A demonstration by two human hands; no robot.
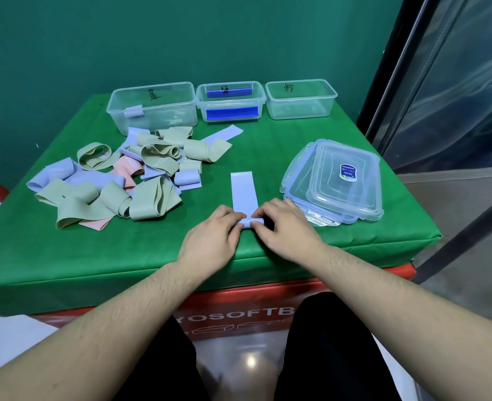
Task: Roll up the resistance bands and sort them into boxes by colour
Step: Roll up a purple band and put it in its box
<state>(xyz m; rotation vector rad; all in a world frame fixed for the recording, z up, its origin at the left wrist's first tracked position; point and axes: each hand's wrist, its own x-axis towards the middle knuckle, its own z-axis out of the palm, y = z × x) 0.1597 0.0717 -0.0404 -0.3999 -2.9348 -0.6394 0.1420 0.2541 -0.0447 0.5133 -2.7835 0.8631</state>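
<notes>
A pale blue resistance band [243, 191] lies flat on the green table, its near end rolled into a small coil. My left hand [213, 237] and my right hand [285, 227] pinch that coil from either side. A heap of green, blue and pink bands [123, 180] lies to the left. Three clear boxes stand at the back: the left box [152, 110] holds one rolled blue band [134, 111], the middle box [230, 101] has blue clips on its sides, and the right box [301, 98] holds nothing.
A stack of clear lids [337, 183] sits at the right, close to my right hand. The green table cover [267, 146] ends just below my wrists and drops off at the right. A dark frame and glass stand at the far right.
</notes>
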